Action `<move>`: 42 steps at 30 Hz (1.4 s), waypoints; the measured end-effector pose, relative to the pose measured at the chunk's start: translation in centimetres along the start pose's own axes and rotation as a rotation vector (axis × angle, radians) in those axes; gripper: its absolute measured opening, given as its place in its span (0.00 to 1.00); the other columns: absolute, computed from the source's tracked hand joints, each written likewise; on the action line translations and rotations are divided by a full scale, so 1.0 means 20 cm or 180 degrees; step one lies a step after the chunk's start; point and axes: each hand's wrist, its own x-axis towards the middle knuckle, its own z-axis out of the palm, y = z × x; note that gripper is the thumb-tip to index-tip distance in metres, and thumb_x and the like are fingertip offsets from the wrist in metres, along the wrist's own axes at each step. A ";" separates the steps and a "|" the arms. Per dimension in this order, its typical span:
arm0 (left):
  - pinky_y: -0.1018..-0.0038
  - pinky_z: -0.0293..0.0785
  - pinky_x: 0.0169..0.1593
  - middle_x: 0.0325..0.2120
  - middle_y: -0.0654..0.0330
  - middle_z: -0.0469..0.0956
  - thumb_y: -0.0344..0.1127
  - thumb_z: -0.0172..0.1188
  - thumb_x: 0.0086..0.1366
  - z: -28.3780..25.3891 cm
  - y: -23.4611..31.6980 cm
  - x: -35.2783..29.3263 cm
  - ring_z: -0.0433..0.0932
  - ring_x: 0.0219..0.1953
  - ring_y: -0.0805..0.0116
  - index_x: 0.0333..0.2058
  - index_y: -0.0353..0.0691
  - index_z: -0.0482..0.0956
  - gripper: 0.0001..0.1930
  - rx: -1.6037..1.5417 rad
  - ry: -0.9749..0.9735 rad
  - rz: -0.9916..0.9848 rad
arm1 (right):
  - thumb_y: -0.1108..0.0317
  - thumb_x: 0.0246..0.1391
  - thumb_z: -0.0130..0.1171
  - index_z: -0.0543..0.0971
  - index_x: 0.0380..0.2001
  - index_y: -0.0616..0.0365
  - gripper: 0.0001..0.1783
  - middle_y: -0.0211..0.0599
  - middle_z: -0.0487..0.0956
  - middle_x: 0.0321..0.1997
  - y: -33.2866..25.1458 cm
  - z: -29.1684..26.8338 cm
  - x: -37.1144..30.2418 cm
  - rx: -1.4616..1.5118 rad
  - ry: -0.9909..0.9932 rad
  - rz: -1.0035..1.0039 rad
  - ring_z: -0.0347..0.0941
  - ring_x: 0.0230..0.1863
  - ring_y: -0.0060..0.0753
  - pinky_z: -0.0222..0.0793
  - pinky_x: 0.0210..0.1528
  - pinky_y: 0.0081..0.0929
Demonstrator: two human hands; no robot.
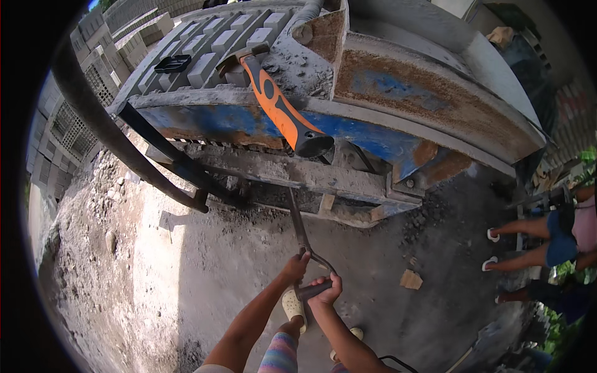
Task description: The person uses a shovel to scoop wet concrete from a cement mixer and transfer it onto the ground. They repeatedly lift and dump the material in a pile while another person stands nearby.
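Shovel (298,221) reaches into the machine's (217,121) near side, left hand (296,268) wrapped around shaft (302,237), right hand (328,291) around end grip (311,290); a jolt against the machine could drop the hammer (273,102) overhanging its edge

The lever (299,227) stands before the machine (364,138) — hammer (281,115) on top, block stacks (68,133) left, apparently two people (557,241) at right.

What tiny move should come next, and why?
Perhaps ease the D-handled tool back a little: the left grip and right grip both hold its handle, and its far end is out of sight at the machine's lower frame.
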 end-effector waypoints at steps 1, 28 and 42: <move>0.71 0.63 0.16 0.15 0.58 0.66 0.57 0.43 0.55 -0.01 0.01 0.06 0.65 0.13 0.69 0.33 0.32 0.66 0.27 0.0052 0.0030 0.0065 | 0.59 0.37 0.49 0.61 0.16 0.49 0.11 0.27 0.62 0.09 0.02 0.06 0.08 -0.0185 -0.0165 -0.0180 0.58 0.12 0.28 0.57 0.19 0.26; 0.69 0.66 0.22 0.25 0.52 0.70 0.60 0.42 0.53 0.20 -0.39 0.12 0.71 0.23 0.63 0.37 0.32 0.65 0.31 -0.0071 0.0256 -0.0248 | 0.67 0.34 0.51 0.63 0.20 0.53 0.09 0.34 0.65 0.15 -0.11 -0.46 0.28 -0.0177 -0.0432 0.0424 0.63 0.19 0.34 0.62 0.28 0.33; 0.68 0.68 0.22 0.25 0.54 0.69 0.52 0.56 0.48 0.49 -0.57 0.23 0.69 0.19 0.64 0.30 0.37 0.66 0.22 -0.2605 -0.0340 -0.1128 | 0.62 0.31 0.45 0.65 0.15 0.53 0.07 0.31 0.64 0.13 -0.41 -1.33 -0.51 -0.0191 -0.0029 0.0615 0.63 0.16 0.34 0.62 0.27 0.38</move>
